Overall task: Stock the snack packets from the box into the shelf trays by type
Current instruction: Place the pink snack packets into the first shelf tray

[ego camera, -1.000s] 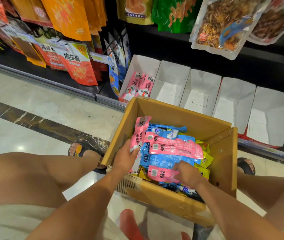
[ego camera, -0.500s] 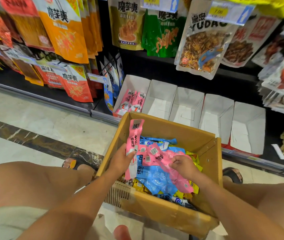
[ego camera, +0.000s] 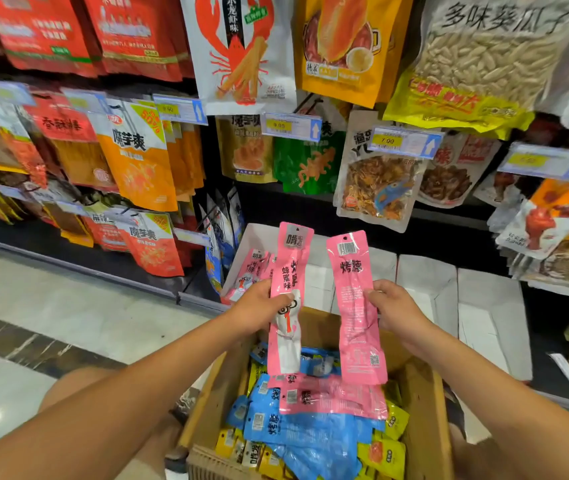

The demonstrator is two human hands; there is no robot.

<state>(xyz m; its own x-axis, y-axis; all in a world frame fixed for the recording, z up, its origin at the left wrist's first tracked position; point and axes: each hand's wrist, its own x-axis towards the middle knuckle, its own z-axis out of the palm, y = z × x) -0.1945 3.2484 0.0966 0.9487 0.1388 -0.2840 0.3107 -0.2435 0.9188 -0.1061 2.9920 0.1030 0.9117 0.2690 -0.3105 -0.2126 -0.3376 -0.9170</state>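
In my left: the left grip pinches a face-side pink packet at mid-length, thumb across the front. The packet stands upright at the middle of the frame, above the box.
In my right: the right grip clasps a barcode-side pink packet by its right edge, fingers curled round it. It stands upright just right of the first and apart from it.
Match: both are the same pink and the same long shape, so I judge them one type, bound for one tray.
Box contents: a few loose pink packets lie across a layer of blue packets, with yellow packets at the edges, low centre of the frame.
Pink tray: this is the leftmost white tray on the bottom shelf, just behind my left grip. A small bunch of shelved pink packets stands in it.
Other trays: they run in a white row to the right, and I see no packets in the parts that show.
Done: only some of the pink is shelved, as far as I can tell.
Left to do: these two go in, then the pink in the box, then all the blue and yellow, each type to its own tray. I judge most of the job lies ahead.
Around: hanging snack bags with price tags fill the upper frame, and pale floor lies at left.
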